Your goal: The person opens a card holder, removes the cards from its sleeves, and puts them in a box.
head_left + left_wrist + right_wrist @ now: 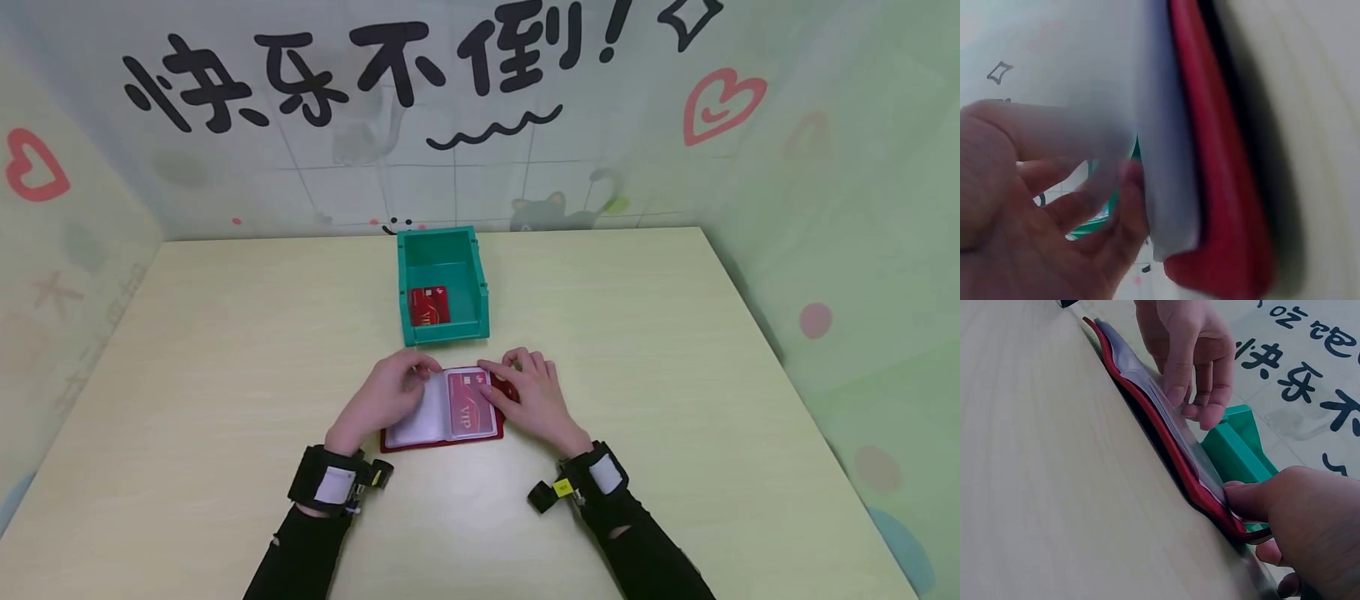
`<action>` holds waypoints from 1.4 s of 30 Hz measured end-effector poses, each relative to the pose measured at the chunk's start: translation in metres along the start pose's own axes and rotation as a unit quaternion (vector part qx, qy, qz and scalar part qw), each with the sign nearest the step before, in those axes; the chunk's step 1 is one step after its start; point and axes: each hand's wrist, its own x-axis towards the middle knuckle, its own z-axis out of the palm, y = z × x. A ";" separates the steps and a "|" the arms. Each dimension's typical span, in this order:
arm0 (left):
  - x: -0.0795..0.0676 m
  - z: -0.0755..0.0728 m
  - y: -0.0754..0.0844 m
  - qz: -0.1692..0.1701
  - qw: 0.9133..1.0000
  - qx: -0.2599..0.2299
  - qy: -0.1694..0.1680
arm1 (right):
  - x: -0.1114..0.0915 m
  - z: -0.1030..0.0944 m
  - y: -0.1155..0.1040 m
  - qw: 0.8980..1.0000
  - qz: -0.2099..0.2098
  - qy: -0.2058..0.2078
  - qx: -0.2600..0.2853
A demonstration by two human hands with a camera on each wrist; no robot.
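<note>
A card holder (420, 417) with a red cover and clear plastic sleeves lies spread wide on the table. Its right sleeve carries a red VIP card (469, 404). My right hand (534, 400) grips the holder's right edge; in the right wrist view the thumb (1244, 497) presses on the sleeve, with fingers partly hidden beyond the cover. My left hand (390, 392) is over the left sleeve, its fingers loosely bent at the upper edge. The left wrist view shows a translucent sleeve (1169, 187) partly veiling that hand's thumb.
Just beyond the holder stands a teal bin (446, 333) with another red VIP card (429, 306) inside it. The pale wooden table (225, 350) meets a printed backdrop (337, 192) at the back and on both sides.
</note>
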 end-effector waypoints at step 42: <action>0.011 0.026 0.016 -0.099 0.994 0.033 0.017 | -0.001 -0.004 -0.009 1.000 0.013 -0.014 -0.013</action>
